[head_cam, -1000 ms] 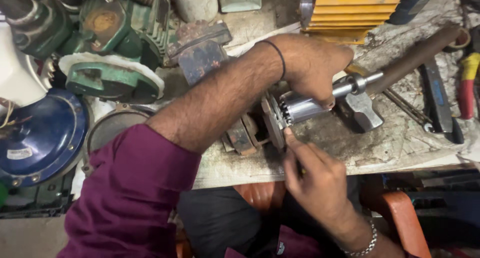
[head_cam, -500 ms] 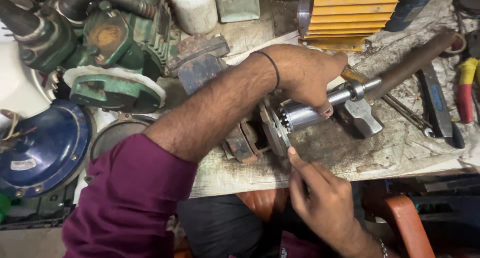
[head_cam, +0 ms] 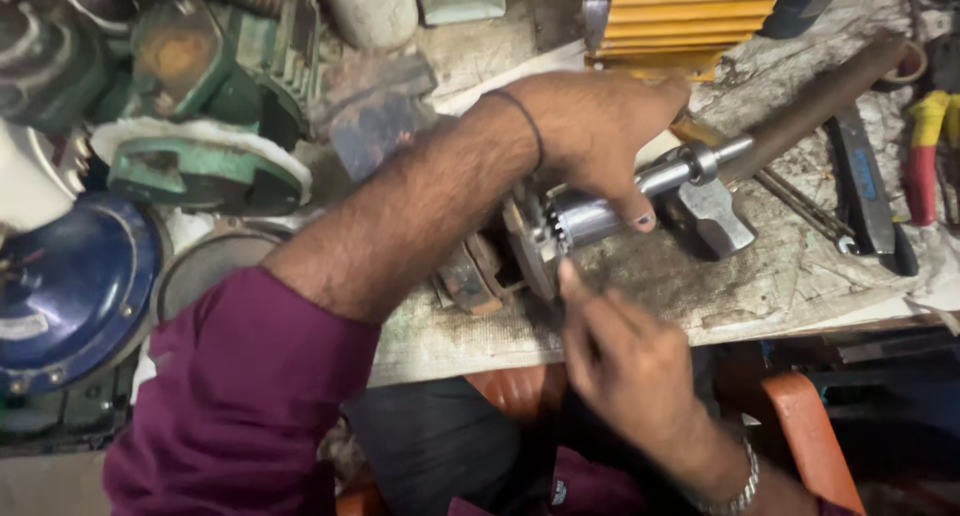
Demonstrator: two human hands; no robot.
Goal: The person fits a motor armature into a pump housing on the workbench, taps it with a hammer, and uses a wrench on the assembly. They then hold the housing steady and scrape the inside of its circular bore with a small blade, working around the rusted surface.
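A shiny metal shaft (head_cam: 610,208) lies on the tabletop (head_cam: 740,286), tilted up toward the far right. The left hand (head_cam: 600,126) comes in from the left and is wrapped around the top of it, with the thumb pressed on its near side. So the left hand is closed on the shaft. At the near end of the shaft sits a round metal disc (head_cam: 527,248), standing on its edge.

The right hand (head_cam: 625,371) comes up from below. Its fingers are bunched and one fingertip (head_cam: 568,272) touches the spot where the disc meets the shaft. I cannot tell if it holds something small.

Past the left hand, the shaft joins a long brown rod (head_cam: 815,106) that runs off to the far right. Just under that is a grey metal block (head_cam: 715,216). Farther right lie a dark flat tool (head_cam: 862,191) and pliers with red and yellow handles (head_cam: 925,151). Behind the left hand is a yellow ribbed box (head_cam: 685,16). To the left of the left arm are a green machine (head_cam: 200,86) and a round blue cover (head_cam: 70,286).
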